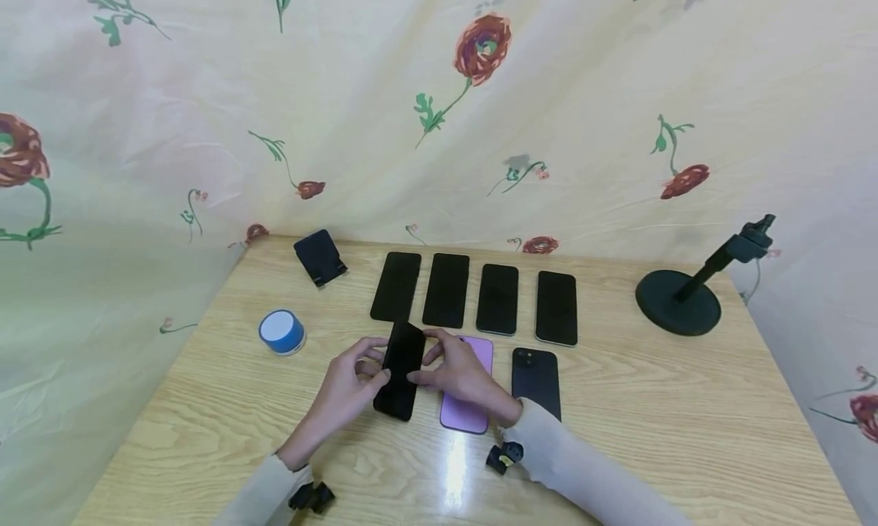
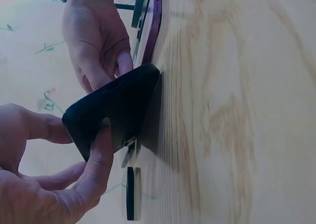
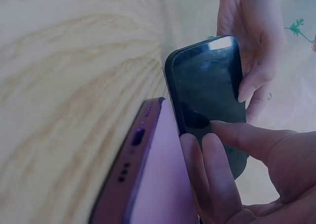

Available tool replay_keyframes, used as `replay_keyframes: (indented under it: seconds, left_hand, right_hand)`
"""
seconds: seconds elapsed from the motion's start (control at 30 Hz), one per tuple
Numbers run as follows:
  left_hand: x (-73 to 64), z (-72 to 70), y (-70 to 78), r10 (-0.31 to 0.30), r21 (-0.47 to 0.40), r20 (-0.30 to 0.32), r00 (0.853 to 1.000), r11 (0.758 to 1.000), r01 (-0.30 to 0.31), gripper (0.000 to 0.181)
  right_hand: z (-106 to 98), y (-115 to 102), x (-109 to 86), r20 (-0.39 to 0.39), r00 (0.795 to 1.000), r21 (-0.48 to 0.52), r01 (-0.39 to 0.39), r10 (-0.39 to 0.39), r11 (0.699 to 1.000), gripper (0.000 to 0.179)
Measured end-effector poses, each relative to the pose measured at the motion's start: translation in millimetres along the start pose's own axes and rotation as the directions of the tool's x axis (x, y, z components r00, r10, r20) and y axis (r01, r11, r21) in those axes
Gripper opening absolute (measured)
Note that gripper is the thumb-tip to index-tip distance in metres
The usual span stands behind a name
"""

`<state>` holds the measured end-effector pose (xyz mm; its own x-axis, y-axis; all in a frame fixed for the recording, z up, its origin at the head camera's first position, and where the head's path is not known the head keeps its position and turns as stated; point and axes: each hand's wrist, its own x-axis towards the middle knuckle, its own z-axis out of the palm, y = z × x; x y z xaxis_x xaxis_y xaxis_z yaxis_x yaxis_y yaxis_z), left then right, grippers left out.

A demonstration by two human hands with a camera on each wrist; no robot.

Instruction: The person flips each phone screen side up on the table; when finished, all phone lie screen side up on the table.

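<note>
A black smartphone [image 1: 403,370] is tilted up off the wooden table between both hands, its dark glossy screen [image 3: 205,85] showing in the right wrist view. Along its left edge my left hand [image 1: 348,381] holds it, thumb on the front and fingers bent at the side and behind. My right hand [image 1: 458,370] pinches the opposite edge, thumb on the screen. Beneath the right hand lies a purple phone [image 1: 468,415], back up, partly covered by that hand. To its right a dark phone [image 1: 537,381] lies camera side up, its lower end hidden by the right sleeve.
Several black phones [image 1: 446,291] lie in a row at the back of the table. A blue-and-white round container [image 1: 281,331] and a folded black stand [image 1: 319,256] are on the left. A black stand with a round base [image 1: 677,303] stands at right, before a flowered cloth.
</note>
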<state>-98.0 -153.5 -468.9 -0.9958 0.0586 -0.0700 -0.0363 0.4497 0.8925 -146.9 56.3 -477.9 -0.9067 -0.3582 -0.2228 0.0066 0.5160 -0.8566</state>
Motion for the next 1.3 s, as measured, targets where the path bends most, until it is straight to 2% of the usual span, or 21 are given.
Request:
replay_keyframes:
  seconds: [0.07, 0.23, 0.43, 0.67, 0.83, 1.1, 1.3]
  left_hand:
    - [-0.1, -1.3, -1.2, -0.012, 0.005, -0.008, 1.000, 1.000, 0.012, 0.043]
    - [1.6, -3.4, -4.4, -0.044, 0.048, -0.008, 0.999, 0.998, 0.045, 0.042]
    - [3.7, -5.3, -6.2, -0.078, 0.096, 0.015, 0.997, 0.992, 0.076, 0.042]
    - [6.5, -6.0, -7.5, -0.078, 0.150, 0.046, 0.996, 0.986, 0.070, 0.043]
    - [7.7, -5.3, -8.9, -0.115, 0.165, 0.069, 0.991, 0.981, 0.103, 0.044]
    - [12.5, -5.1, -7.2, -0.144, 0.219, 0.070, 0.987, 0.968, 0.126, 0.047]
    - [15.0, -6.6, -4.4, -0.181, 0.220, 0.083, 0.980, 0.962, 0.159, 0.048]
  right_hand:
    - [1, 0, -0.4, -0.017, 1.000, -0.047, 0.002, -0.003, 0.999, 0.081]
    - [4, 0, -0.3, -0.034, 0.999, -0.093, -0.018, 0.015, 0.995, 0.082]
    - [4, -1, -0.3, -0.044, 0.999, -0.107, -0.024, 0.019, 0.994, 0.084]
    - [7, -1, -1.8, -0.068, 0.998, -0.129, -0.004, -0.005, 0.992, 0.086]
    - [7, -1, -2.0, -0.069, 0.998, -0.130, -0.002, -0.007, 0.992, 0.087]
    - [7, -2, -1.2, -0.073, 0.997, -0.128, -0.003, -0.006, 0.992, 0.087]
    - [6, -2, -0.7, -0.068, 0.998, -0.130, 0.000, -0.009, 0.992, 0.087]
